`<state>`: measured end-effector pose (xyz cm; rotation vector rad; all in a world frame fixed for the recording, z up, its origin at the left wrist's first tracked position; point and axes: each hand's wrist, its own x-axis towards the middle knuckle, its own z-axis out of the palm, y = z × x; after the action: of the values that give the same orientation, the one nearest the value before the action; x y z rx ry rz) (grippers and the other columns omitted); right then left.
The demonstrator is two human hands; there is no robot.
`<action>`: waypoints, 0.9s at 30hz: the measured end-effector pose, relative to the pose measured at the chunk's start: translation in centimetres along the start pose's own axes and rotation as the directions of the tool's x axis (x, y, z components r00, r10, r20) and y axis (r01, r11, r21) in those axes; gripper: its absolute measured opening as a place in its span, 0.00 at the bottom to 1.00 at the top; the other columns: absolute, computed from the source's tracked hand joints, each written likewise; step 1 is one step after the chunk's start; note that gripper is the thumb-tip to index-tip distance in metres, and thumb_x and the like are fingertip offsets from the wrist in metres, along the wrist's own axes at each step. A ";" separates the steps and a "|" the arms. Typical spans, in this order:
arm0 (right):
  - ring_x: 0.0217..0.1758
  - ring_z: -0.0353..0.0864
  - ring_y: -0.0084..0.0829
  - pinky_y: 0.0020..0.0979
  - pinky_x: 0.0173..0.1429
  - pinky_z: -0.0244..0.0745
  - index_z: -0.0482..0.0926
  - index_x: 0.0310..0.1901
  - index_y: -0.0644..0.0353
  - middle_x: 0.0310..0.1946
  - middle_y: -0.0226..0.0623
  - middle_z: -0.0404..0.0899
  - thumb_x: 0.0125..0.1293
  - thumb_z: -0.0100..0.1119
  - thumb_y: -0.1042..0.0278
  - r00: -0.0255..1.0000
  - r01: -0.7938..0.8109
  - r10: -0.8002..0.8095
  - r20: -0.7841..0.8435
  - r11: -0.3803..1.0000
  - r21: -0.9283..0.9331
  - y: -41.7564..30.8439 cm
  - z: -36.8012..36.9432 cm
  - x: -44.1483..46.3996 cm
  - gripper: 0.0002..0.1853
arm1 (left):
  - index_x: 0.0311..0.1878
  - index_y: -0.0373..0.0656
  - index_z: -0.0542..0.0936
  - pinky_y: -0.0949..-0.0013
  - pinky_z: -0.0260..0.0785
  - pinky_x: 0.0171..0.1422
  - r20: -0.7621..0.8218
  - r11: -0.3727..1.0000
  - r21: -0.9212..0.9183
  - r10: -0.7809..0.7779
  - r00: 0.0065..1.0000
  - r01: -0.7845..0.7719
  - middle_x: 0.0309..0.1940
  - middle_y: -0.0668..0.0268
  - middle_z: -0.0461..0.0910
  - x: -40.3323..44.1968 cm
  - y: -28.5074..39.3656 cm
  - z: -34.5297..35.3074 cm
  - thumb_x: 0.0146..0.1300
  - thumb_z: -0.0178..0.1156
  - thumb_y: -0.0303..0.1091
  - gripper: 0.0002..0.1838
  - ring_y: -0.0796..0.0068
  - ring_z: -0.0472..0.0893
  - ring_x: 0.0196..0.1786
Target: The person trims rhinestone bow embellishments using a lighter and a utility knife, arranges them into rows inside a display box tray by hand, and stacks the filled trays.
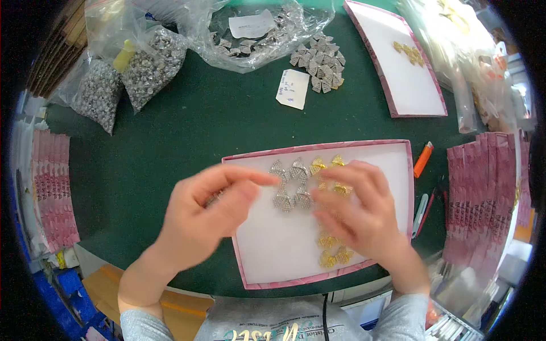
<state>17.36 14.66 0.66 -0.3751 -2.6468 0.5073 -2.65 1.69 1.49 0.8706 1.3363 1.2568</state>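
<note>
My left hand (pixel 207 213) is curled over the left edge of the white tray (pixel 273 250) with its pink rim. Small silver rhinestone pieces (pixel 218 196) show inside its fingers, and its index finger points toward silver rhinestone pieces (pixel 298 170) laid in rows on the tray. Over the tray's right half hovers my right hand (pixel 364 213), slightly blurred, its fingers apart. Its fingertips are close to a silver piece (pixel 303 198); I cannot tell whether they touch it. Gold pieces (pixel 328 260) lie in rows beneath and around this hand, some hidden by it.
Behind the tray are a heap of silver pieces (pixel 321 62), a handwritten card (pixel 292 89) and bags of stones (pixel 153 65). A second tray (pixel 412 85) holds gold pieces. An orange lighter (pixel 423 159) and a cutter (pixel 420 213) lie at right, beside stacked pink strips (pixel 475 199).
</note>
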 end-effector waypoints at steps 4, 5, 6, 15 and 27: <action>0.38 0.73 0.36 0.32 0.40 0.69 0.79 0.41 0.59 0.35 0.37 0.75 0.44 0.66 0.74 0.983 -0.114 0.131 -0.126 0.984 0.136 -0.4 -1.4 0.3 0.18 | 0.59 0.36 0.66 0.73 0.71 0.37 0.026 0.739 -0.618 -0.322 0.946 0.269 0.39 0.62 0.76 0.2 0.8 1.3 0.67 0.41 0.52 0.29 0.72 0.77 0.38; 0.36 0.73 0.36 0.32 0.39 0.69 0.79 0.41 0.60 0.34 0.37 0.75 0.44 0.66 0.75 0.978 -0.140 0.161 -0.133 0.978 0.157 -0.8 -1.7 0.4 0.18 | 0.59 0.36 0.65 0.71 0.73 0.42 0.014 0.629 -0.723 -0.400 0.917 0.285 0.43 0.59 0.76 0.1 1.1 1.8 0.67 0.41 0.53 0.30 0.70 0.78 0.43; 0.35 0.73 0.37 0.31 0.39 0.69 0.77 0.44 0.60 0.33 0.37 0.75 0.45 0.66 0.75 0.985 -0.133 0.148 -0.087 0.978 0.159 -1.2 -1.7 0.4 0.20 | 0.61 0.36 0.63 0.63 0.68 0.58 0.119 0.568 -0.770 -0.320 0.940 0.291 0.51 0.54 0.72 -0.1 0.1 1.6 0.67 0.40 0.53 0.30 0.63 0.72 0.55; 0.36 0.72 0.36 0.33 0.39 0.70 0.74 0.46 0.60 0.35 0.34 0.73 0.44 0.65 0.73 1.000 -0.002 0.004 -0.011 0.978 0.209 -5.9 0.7 2.3 0.23 | 0.62 0.37 0.59 0.64 0.57 0.67 0.263 0.502 -0.805 -0.177 0.949 0.316 0.54 0.59 0.68 -1.3 -1.6 2.2 0.68 0.36 0.56 0.32 0.68 0.67 0.58; 0.33 0.78 0.21 0.24 0.37 0.75 0.77 0.42 0.66 0.34 0.34 0.78 0.61 0.55 0.73 0.818 -0.523 0.489 0.302 0.413 0.746 -3.7 0.7 1.9 0.09 | 0.63 0.39 0.61 0.68 0.65 0.60 0.170 0.719 -0.644 -0.198 0.965 0.261 0.51 0.61 0.70 -1.1 -2.1 1.3 0.66 0.49 0.41 0.26 0.71 0.71 0.53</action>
<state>14.74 11.75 2.18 -0.8616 -1.9411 1.8446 -0.87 0.54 -0.21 0.2332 0.7856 1.3394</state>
